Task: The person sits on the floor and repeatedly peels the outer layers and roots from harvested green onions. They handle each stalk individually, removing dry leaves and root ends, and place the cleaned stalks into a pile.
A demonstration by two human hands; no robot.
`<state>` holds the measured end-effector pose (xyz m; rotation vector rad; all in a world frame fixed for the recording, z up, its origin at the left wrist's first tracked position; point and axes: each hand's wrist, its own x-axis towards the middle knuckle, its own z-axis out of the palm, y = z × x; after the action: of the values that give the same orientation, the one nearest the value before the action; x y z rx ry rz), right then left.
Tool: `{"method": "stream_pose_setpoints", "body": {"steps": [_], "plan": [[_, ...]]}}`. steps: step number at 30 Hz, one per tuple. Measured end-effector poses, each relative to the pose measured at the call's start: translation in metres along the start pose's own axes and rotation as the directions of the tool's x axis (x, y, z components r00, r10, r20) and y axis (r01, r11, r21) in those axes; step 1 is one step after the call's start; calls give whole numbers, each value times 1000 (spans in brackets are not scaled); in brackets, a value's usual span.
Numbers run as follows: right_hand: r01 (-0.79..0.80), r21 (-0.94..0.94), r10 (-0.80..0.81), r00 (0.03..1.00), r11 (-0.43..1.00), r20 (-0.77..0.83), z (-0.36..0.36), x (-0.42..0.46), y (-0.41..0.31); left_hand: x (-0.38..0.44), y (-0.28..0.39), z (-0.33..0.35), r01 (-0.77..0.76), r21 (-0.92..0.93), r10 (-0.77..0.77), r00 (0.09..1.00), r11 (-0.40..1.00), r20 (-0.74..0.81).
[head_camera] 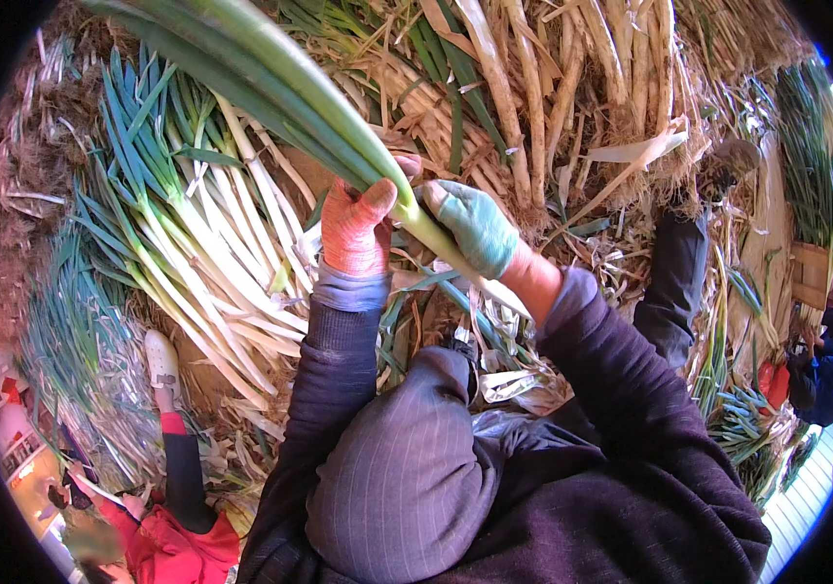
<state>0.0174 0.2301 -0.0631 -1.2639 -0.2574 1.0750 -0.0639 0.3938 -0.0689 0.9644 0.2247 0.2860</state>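
Observation:
A large green onion stalk [427, 230] runs aslant before me, its broad green leaves rising to the upper left. My left hand [358, 223], in an orange-pink covering, grips it where the leaves meet the stem, thumb on top. My right hand [473, 228], in a pale green covering, closes round the pale stem just below. The lower end of the stem passes beneath my right wrist and is hidden. Left of my hands lies a pile of green onions [212, 241] with clean white stems. Above and to the right stand unpeeled stalks [511, 102] with dry brown skins and roots.
Peeled skins and leaf scraps [519, 383] litter the ground around my knees. More green onions [84, 343] lie at the far left, near a person in red [183, 544]. Another person in blue [825, 379] is at the far right, beside a wooden crate [812, 274].

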Motion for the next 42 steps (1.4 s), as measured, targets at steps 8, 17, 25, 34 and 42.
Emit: {"method": "stream_pose_setpoints", "body": {"steps": [8, 17, 25, 34, 42], "plan": [[17, -341, -163, 900, 940, -404, 43, 3, -15, -1, -14, 49, -84, -59, 56, 923, 995, -382], [47, 355, 94, 925, 934, -369, 3, -47, 22, 8, 18, 18, -170, -107, 80, 820, 980, -567], [-456, -843, 359, 866, 285, -347, -151, -195, 72, 8, 51, -72, -226, -529, 0, 919, 818, -394], [-440, -897, -53, 896, 45, -442, -57, -129, 26, 4, 93, -68, -305, -401, 126, 902, 864, -414], [-462, -622, 497, 858, 632, -133, 32, -19, 21, 17, 82, -34, 1, -724, 187, 966, 690, 179]]}}
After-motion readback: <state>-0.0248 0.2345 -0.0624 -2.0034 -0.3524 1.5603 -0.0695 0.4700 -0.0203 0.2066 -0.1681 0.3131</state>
